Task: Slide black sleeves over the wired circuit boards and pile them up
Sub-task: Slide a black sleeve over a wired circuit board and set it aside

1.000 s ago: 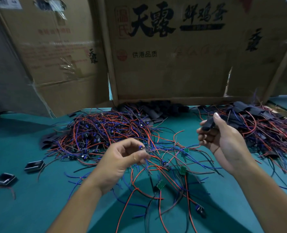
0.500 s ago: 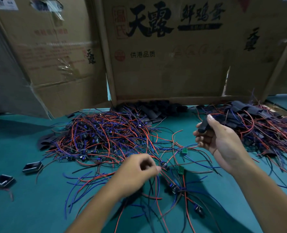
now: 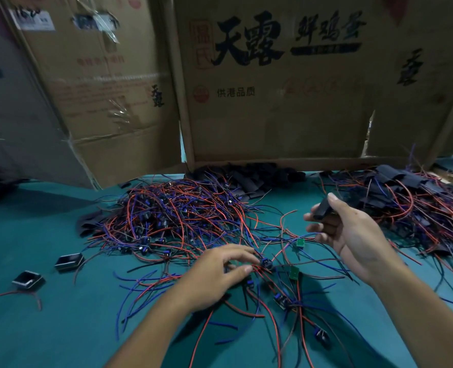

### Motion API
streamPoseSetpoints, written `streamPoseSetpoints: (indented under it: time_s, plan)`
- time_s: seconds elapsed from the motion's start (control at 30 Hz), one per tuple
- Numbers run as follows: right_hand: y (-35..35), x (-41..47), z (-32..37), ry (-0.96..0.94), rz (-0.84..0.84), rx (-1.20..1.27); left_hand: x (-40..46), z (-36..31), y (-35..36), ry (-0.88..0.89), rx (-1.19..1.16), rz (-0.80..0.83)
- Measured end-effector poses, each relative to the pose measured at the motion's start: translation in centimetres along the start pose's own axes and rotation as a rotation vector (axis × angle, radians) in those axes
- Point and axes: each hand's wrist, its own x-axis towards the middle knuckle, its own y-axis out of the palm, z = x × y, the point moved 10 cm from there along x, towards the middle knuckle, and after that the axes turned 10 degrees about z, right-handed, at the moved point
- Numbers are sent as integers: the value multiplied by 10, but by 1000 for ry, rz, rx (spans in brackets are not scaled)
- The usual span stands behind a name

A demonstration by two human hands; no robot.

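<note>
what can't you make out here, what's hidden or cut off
- Head view: the left hand covers its own fingertips' grip on the wired board.
- Head view: the black sleeve in the right hand is partly behind the thumb and blurred.
- Head view: the sleeved pile is cut off by the right edge.

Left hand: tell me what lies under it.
Under the left hand lie red and blue wires on the green table; whatever its palm covers stays hidden.

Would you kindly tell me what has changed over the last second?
The left hand dropped from holding wires up in the air to the table, now pinching at a wired board in the loose tangle. The right hand still holds its black sleeve raised; the piles look unchanged.
</note>
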Motion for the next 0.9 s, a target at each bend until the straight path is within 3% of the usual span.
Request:
streamPoseSetpoints:
  time_s: [0.13,0.23,0.27,0.33,0.43,0.6,0.9]
  plan:
    - [5,1,-7,22,18,-17,-16,5,-61,-37,-10,-226]
    - [6,3,-9,17,20,-68,-28,35,-127,-230,268,-366]
    - [5,3,-10,14,17,-74,-31,50,-142,-325,398,-333]
    - [5,3,-10,16,16,-75,-33,81,-152,-473,604,-115]
    - [6,3,-12,31,28,-81,-33,103,-135,-475,711,146]
    - [11,1,-12,38,42,-100,-32,111,-124,-447,723,147]
    - [15,-1,-15,49,49,-106,-28,111,-117,-470,506,104]
